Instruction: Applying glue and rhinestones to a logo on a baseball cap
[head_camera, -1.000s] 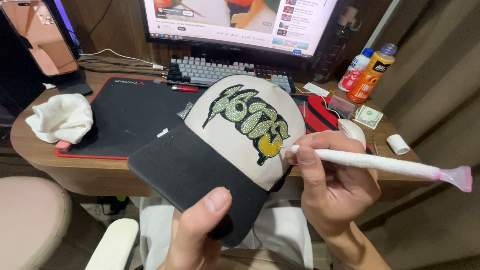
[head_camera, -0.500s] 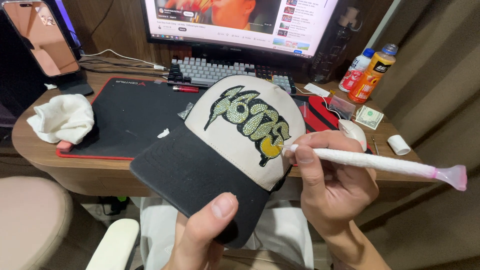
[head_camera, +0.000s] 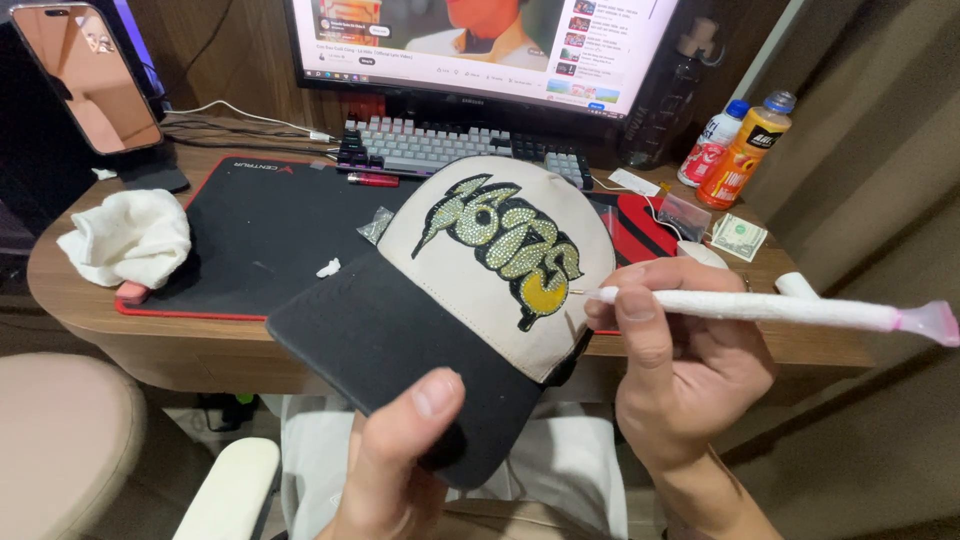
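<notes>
Both hands were at work on a cap (head_camera: 470, 290) held up in front of the desk (head_camera: 90, 310). Left hand (head_camera: 395, 465) gripped the black brim from below, its thumb pressed flat on top of the brim near the front edge. Right hand (head_camera: 680, 370) was closed around a white wrapped stick tool (head_camera: 760, 307) with a pink end, held like a pen, its fine tip touching the cream crown just beside the yellow part of the rhinestone design (head_camera: 505, 245). Behind the cap, a black and red desk mat (head_camera: 250, 230) covered the desk, with a crumpled white cloth (head_camera: 125, 240) at its left edge, a keyboard (head_camera: 440, 148) beneath a lit monitor (head_camera: 480, 45), and two bottles (head_camera: 735, 150) to the right near a banknote (head_camera: 738, 237). A phone (head_camera: 85, 75) stood propped at the far left.
</notes>
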